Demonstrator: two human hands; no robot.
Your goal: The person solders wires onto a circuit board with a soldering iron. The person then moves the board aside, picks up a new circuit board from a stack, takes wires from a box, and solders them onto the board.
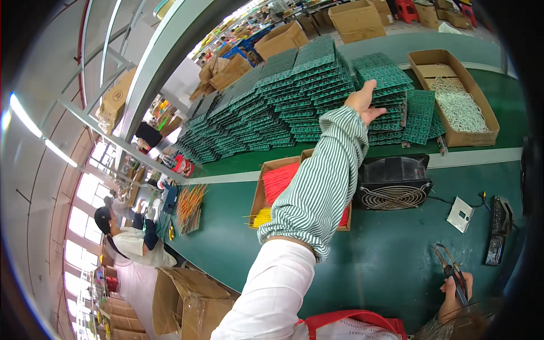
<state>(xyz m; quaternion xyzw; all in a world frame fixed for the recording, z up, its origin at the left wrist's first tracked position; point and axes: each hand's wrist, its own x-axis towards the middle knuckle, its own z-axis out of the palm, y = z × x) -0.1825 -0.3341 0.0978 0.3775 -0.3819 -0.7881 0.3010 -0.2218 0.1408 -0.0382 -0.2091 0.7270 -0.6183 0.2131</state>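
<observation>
My left hand (364, 104), in a green-and-white striped sleeve cover, is stretched far forward. Its thumb and fingers are spread against the left side of a stack of green circuit boards (385, 76); part of the fingers is hidden by the boards. Longer rows of stacked green circuit boards (283, 85) stand to its left. At the lower right my right hand (456, 292) is closed round a dark-handled soldering tool (459, 283) with two metal prongs pointing away from me. Below my left arm are cartons of red wires (279, 182) and yellow wires (261, 218), partly covered by the sleeve.
A black fan (394, 184) with a wire guard stands on the green bench (374, 260). A carton of pale rings (493, 133) sits far right. Nearby lie a metal plate (460, 214) and a black holder (498, 232). A person (133, 238) works at the left, beside orange wires (190, 207).
</observation>
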